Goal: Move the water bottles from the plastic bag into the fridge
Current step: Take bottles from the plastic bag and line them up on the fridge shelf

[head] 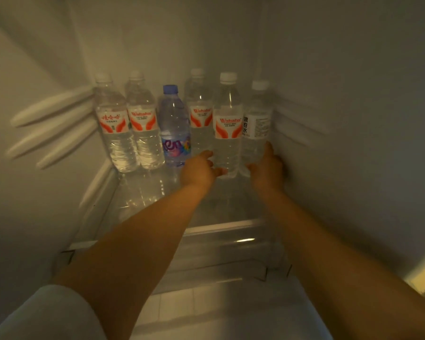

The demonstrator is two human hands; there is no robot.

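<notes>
Six clear plastic water bottles stand upright in a row at the back of the glass fridge shelf (142, 192), inside the white-walled fridge (341, 94); the plastic bag is nowhere in view. Both bare arms reach in. The left hand (198, 169) lies with fingers loosely spread, its fingertips (221, 171) touching the foot of the white-capped bottle with the red and white label (227, 126). The right hand (268, 165) cups the base of the white-capped bottle with the plain white label (255, 123), which stands just beside the right wall; whether it truly grips I cannot tell. To the left stands the blue-capped bottle with the purple label (174, 126), with more red-labelled ones beyond it. All look full, so each should feel fairly heavy and firm, though the thin ribbed walls would give under a hard squeeze, and the smooth plastic could slip. The labelled waist seems the best place to hold; pushing low, as here, should slide a bottle without tipping it.
</notes>
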